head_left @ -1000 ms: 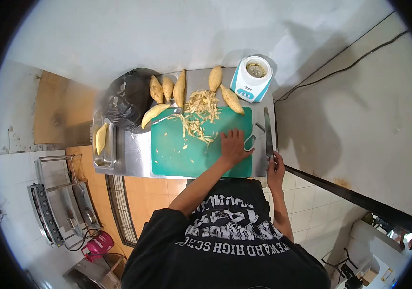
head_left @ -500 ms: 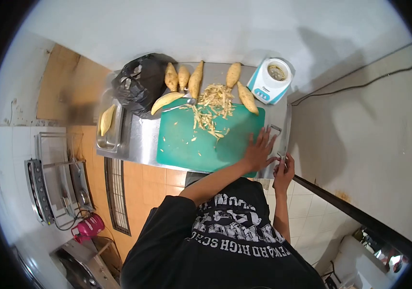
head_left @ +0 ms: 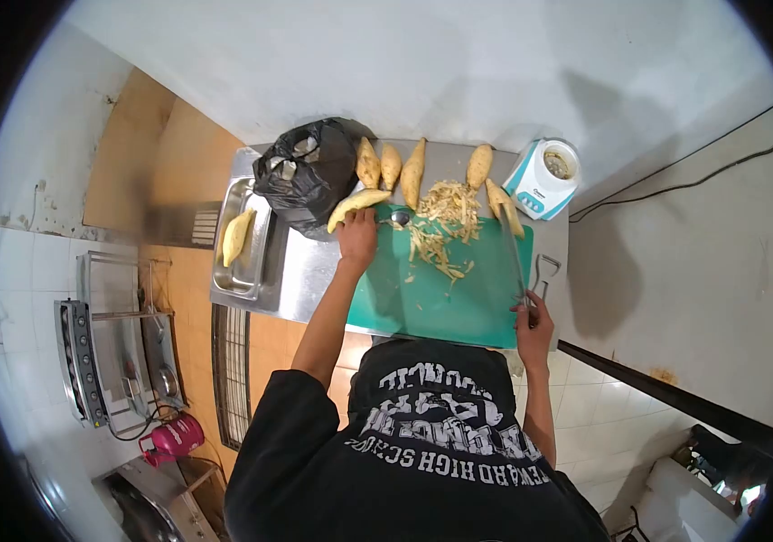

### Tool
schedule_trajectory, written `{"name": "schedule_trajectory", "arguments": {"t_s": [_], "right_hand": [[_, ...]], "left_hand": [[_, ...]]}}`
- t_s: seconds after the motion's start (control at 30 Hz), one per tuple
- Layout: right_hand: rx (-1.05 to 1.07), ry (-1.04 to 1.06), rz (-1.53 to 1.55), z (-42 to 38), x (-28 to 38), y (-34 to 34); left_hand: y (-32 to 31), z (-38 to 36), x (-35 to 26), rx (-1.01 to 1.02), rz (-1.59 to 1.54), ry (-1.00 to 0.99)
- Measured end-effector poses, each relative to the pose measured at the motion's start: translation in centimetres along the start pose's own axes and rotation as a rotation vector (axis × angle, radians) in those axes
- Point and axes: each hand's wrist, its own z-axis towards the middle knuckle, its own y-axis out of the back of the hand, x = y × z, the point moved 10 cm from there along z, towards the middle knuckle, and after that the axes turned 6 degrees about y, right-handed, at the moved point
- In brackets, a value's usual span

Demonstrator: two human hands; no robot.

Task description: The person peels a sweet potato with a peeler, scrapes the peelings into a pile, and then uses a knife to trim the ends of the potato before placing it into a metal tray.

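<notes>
At the back left corner of the green cutting board (head_left: 422,312), my left hand (head_left: 356,239) has its fingers closed on a peeled sweet potato (head_left: 350,210). My right hand (head_left: 534,321), by the board's right edge, grips a knife (head_left: 512,248) whose blade points away from me over the board. A metal spoon (head_left: 400,219) lies just right of my left hand. Pale peelings (head_left: 445,217) are heaped at the back of the board and scattered forward. What looks like a metal peeler (head_left: 545,265) rests on the steel right of the board.
Several unpeeled sweet potatoes (head_left: 413,172) line the wall side of the steel table (head_left: 300,275). A black plastic bag (head_left: 307,176) stands at the back left. Another peeled sweet potato (head_left: 237,237) lies in a steel tray (head_left: 242,291). A white and teal blender base (head_left: 542,181) stands back right.
My left hand has gone from the board's right side to the peeled sweet potato at the left. In my right hand, a knife now shows, raised over the board's right edge. The view shifted somewhat.
</notes>
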Motion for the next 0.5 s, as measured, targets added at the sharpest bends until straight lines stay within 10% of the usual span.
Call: {"name": "schedule_trajectory", "arguments": {"t_s": [0.37,0.43,0.5], "right_hand": [[0.158,0.266,-0.115,-1.0,5.2,-15.0],[0.162,0.247,-0.149,-1.7,4.3,-15.7],[0.163,0.234,-0.182,-2.2,3.7,-15.8]], "left_hand": [[-2.2,-3.2,-1.2,0.336,-0.760,0.034],[-4.3,-5.9,-1.0,0.694,-1.301,0.518],[-4.2,-6.5,-0.4,0.736,-1.377,0.545]]}}
